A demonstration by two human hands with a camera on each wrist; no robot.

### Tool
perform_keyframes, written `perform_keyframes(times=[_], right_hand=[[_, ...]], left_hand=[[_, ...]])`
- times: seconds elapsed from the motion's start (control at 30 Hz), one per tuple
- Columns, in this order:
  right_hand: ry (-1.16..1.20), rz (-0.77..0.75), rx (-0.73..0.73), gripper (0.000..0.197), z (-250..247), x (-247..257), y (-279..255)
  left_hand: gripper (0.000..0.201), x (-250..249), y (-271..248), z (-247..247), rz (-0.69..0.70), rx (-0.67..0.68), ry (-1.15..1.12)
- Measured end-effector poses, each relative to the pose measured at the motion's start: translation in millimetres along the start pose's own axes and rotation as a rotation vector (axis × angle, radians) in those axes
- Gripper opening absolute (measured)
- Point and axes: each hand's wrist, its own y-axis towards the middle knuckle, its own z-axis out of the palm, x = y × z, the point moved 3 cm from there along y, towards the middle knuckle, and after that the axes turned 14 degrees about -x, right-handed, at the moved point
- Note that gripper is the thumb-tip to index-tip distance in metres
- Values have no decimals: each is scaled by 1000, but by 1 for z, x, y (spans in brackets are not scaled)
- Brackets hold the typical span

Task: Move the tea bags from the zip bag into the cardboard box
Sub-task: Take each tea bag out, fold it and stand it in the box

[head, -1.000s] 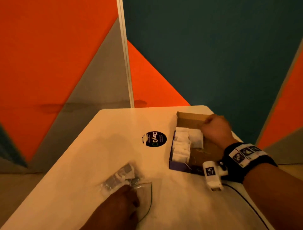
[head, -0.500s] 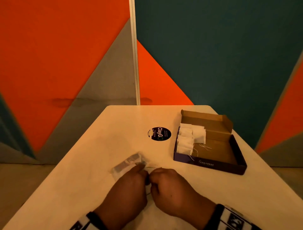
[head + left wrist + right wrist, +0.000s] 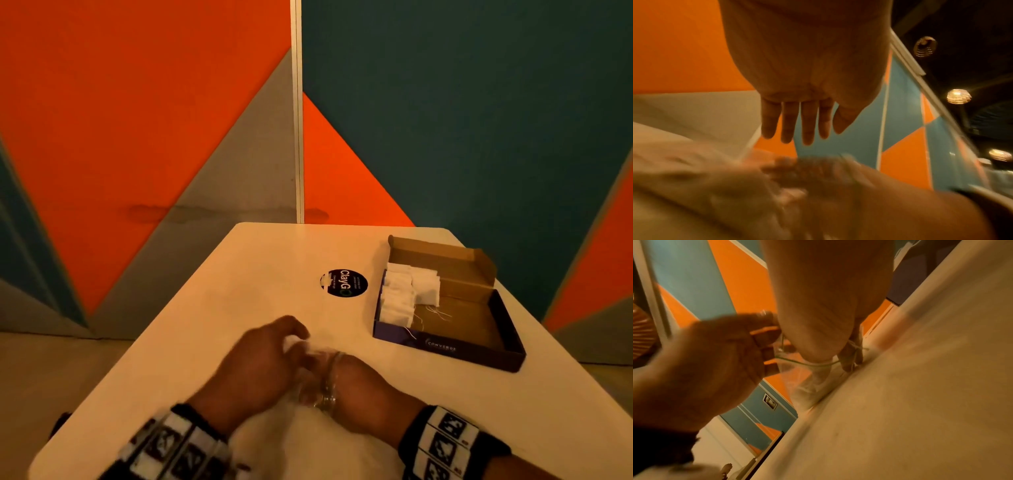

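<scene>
On the pale, rounded-corner bench (image 3: 267, 260) the open brown cardboard box with dark purple sides (image 3: 479, 346) sits toward the far right, well apart from the hands. A cluster of white paper tea bags (image 3: 406, 291) already lies packed along its left side, loose strings trailing over the bare brown floor to their right — so a good part of the transfer looks done, with room left in the box. Near the front edge, both hands meet over the clear plastic zip bag (image 3: 317, 380). The left hand (image 3: 263, 363) appears to grip the bag's rim, its fingers curled in the right wrist view, though its own wrist view shows them straight — I read it as holding, not certain. The right hand (image 3: 356, 383) reaches into the mouth of the bag, the greenish zip line crossing its wrist; whether its fingers pinch anything inside I cannot tell through the blur and film. A white scrap shows by the left fingers, perhaps a tea bag. How many remain inside is hidden. A round black sticker (image 3: 344, 283) lies mid-bench.
</scene>
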Motion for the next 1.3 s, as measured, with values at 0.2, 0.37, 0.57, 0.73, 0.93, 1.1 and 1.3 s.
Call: perform_keyframes(times=[0.2,0.37,0.57,0.73,0.93,1.1,1.3], right_hand=[[23,-224,86,30,-6,18,-3],[27,-251,-51,30,15,-1,4],[115,-196,-196,28,14,-2,6],[155,-171,-179,28,8,-8,-1],[140,142,-246,21,1,-29,-10],[389,396,-288,15,-5,-36,-11],[456,445,-281,8,-25,-39,-13]], left_hand=[[77,70,28,-7,-73,500,328],[102,79,24,10,-10,649,311],[98,82,21,19,60,570,419],[85,80,19,17,57,549,484],[77,80,19,13,33,552,489],[79,77,17,14,24,554,488],[78,82,17,14,-7,547,478]])
